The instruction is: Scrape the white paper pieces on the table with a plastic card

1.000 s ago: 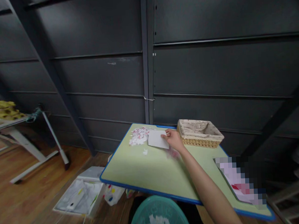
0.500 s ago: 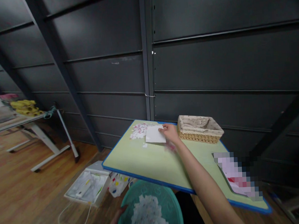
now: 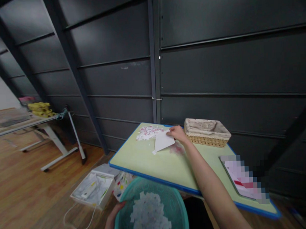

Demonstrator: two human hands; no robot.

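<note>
In the head view my right hand (image 3: 178,133) pinches the right edge of a white card (image 3: 164,141), tilted over the table. Behind and left of the card lies a spread of small white and pink paper pieces (image 3: 147,132), and one loose scrap (image 3: 154,152) sits by its lower corner. My left hand (image 3: 117,209) grips the left rim of a green mesh basket (image 3: 182,207) below the table's front edge. Many small whitish pieces (image 3: 150,214) fill the basket's middle. Part of the left hand's fingers is hidden at the rim.
The pale green table (image 3: 134,159) has a blue edge. A lined wicker basket (image 3: 207,139) stands at its back right, and a partly pixelated flat item (image 3: 240,178) lies at the right. An open white box (image 3: 92,193) with a cord sits on the floor at left.
The white card has turned and tipped, its lower left corner now nearer the loose scrap. The view has shifted slightly. My left hand stays at the green basket's rim.
</note>
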